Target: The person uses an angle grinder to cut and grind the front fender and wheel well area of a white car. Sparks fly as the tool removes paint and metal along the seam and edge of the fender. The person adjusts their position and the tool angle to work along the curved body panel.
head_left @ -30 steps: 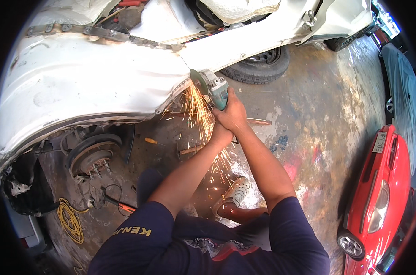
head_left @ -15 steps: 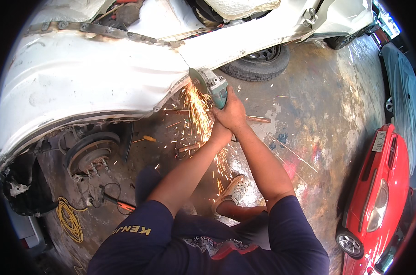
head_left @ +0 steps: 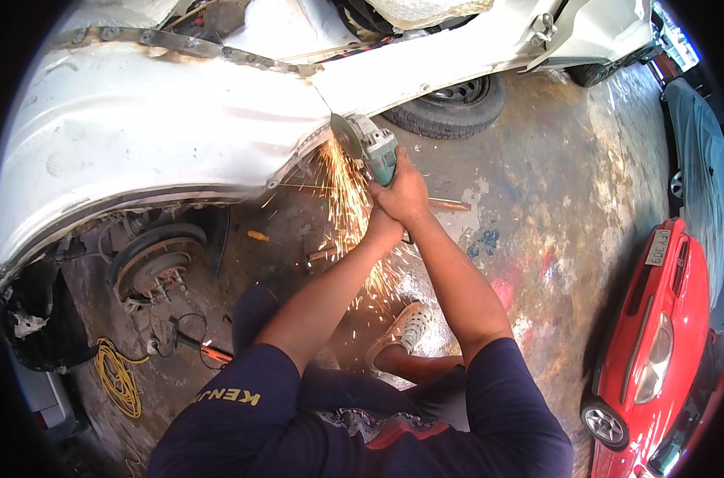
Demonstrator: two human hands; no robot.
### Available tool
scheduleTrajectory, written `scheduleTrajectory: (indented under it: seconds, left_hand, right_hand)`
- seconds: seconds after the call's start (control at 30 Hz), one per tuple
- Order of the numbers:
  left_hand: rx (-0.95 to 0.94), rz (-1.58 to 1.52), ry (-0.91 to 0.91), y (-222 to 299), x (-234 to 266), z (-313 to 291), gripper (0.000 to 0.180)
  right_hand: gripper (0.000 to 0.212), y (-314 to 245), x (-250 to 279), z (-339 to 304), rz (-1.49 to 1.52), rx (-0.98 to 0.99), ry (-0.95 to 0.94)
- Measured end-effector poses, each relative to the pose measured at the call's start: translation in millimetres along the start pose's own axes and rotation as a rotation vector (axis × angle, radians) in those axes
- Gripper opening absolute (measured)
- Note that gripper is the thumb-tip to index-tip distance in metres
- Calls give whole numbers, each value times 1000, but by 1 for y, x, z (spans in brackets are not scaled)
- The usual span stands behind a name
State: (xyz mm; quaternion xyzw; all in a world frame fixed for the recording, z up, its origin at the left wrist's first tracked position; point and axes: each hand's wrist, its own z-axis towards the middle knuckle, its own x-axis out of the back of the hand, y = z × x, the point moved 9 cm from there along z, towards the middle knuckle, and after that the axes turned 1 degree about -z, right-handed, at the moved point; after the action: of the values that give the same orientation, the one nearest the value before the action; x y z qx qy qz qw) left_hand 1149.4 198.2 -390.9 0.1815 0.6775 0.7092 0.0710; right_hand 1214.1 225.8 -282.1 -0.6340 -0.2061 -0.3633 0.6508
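Observation:
An angle grinder (head_left: 381, 153) with a green body and grey metal head is in both my hands. My right hand (head_left: 406, 191) is wrapped round its body. Just below, my left hand (head_left: 386, 226) is closed round the rear of the tool, partly hidden by the right. The thin cutting disc (head_left: 346, 137) stands on edge against the lower rim of the white car body panel (head_left: 155, 119), at the foot of a narrow dark line running up the panel. Orange sparks (head_left: 347, 211) stream down from the disc toward the floor and my shoe (head_left: 413, 328).
A loose tyre (head_left: 457, 111) lies under the sill. At left are an exposed brake hub (head_left: 158, 267), a yellow-handled screwdriver (head_left: 258, 236), a coiled yellow cord (head_left: 119, 382) and an orange-and-black tool (head_left: 214, 353). A red car (head_left: 657, 327) stands at right, behind it a covered car (head_left: 700, 159).
The disc stays at the panel's lower edge, with the grinder and hands almost unmoved. The spark stream has shifted slightly and spreads differently.

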Motion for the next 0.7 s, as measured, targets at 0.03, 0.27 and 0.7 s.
scheduleTrajectory:
  seconds: [0.03,0.27,0.7]
  left_hand:
    - [19,29,-2,-8,2,1,63]
    - [63,-120,-49,-4,-12,-5,62]
    - [32,69,-42,-30,-21,-36,77]
  right_hand:
    - [88,-1,-2,1,7,3,-15]
    - [89,15,-2,-3,-7,-9,1]
    - [79,44,-10,-33,154,-59,-4]
